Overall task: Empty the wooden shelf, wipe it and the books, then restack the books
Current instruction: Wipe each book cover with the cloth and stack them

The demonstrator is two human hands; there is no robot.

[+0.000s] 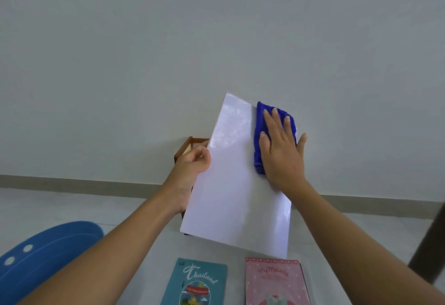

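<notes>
The left hand (192,162) grips the white book (231,184) at 9 o'clock to steady it, so the flat right hand (281,153) can press the blue cloth (259,121) at 1 o'clock.

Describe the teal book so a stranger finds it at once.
Start at the large white book held up mid-frame. Below it two books lie flat side by side. The teal book is the left one, titled "Thailand" in white script; the pink book beside it reads "My Melody".

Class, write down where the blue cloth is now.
In the head view, right of centre, the blue cloth lies under the right hand, pressed on the upper right of the white book that the left hand holds.
</notes>
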